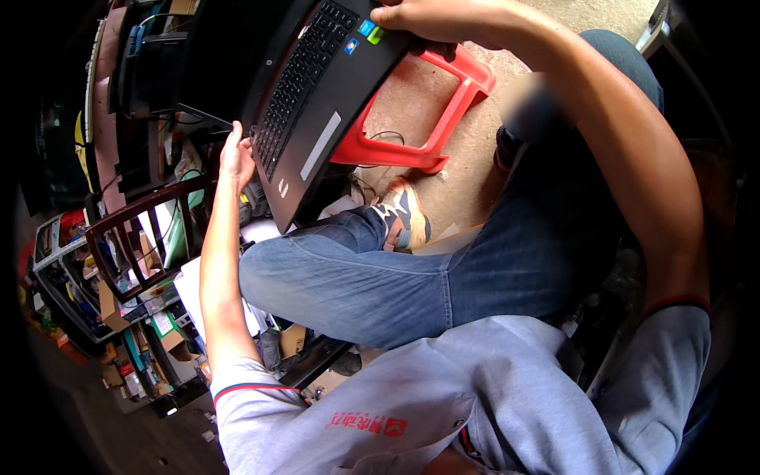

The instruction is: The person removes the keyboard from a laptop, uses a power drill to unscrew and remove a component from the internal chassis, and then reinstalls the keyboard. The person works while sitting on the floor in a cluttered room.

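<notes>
An open black laptop is held up and tilted above a red plastic stool. My left hand grips its left edge near the hinge corner by the keyboard. My right hand holds the opposite edge at the top of the frame, next to two small coloured stickers. The laptop's screen part is dark and runs off toward the upper left. My legs in blue jeans are crossed below it, with a sneaker resting by the stool.
A dark wooden chair back stands at the left. Behind it are cluttered shelves and boxes with papers. Concrete floor lies under the red stool. Dark equipment and cables fill the upper left.
</notes>
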Motion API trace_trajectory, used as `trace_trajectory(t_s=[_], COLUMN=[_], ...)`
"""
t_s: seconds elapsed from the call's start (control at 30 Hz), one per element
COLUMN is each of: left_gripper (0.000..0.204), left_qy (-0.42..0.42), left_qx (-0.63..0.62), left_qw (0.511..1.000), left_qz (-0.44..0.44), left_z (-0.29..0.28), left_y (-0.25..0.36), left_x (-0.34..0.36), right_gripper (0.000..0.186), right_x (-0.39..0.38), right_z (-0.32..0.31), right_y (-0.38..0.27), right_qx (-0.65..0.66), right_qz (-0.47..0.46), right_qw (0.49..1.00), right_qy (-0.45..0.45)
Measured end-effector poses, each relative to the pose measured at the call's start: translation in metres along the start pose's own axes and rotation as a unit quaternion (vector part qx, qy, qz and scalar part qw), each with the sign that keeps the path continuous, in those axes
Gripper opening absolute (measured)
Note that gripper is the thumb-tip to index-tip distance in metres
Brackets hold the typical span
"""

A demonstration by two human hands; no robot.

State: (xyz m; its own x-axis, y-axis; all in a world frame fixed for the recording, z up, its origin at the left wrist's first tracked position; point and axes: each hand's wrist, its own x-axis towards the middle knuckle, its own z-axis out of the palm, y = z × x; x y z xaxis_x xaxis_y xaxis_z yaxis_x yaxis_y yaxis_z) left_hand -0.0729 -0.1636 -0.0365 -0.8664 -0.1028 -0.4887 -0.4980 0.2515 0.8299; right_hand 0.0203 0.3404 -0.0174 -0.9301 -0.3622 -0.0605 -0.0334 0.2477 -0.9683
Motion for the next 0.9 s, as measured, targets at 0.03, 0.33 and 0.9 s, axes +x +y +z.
trace_trajectory(t_s=[0.03, 0.33, 0.9], left_gripper=[0.064, 0.071, 0.059], left_qy=[-0.012, -0.040, -0.060], left_qx=[-0.007, -0.001, -0.028], left_qw=[1.000, 0.998, 0.996], left_qz=[-0.024, -0.039, -0.053], left_z=[-0.001, -0.001, -0.004], left_y=[0.002, 0.006, 0.006], left_x=[0.000, 0.002, -0.003], right_gripper=[0.039, 0.034, 0.034], right_x=[0.002, 0.000, 0.001], right_z=[0.002, -0.001, -0.001], right_y=[0.001, -0.001, 0.000], right_qx=[-0.002, -0.034, -0.028], right_qz=[0.005, -0.014, -0.026], right_qw=[1.000, 0.999, 0.998], right_qy=[0.023, 0.035, 0.046])
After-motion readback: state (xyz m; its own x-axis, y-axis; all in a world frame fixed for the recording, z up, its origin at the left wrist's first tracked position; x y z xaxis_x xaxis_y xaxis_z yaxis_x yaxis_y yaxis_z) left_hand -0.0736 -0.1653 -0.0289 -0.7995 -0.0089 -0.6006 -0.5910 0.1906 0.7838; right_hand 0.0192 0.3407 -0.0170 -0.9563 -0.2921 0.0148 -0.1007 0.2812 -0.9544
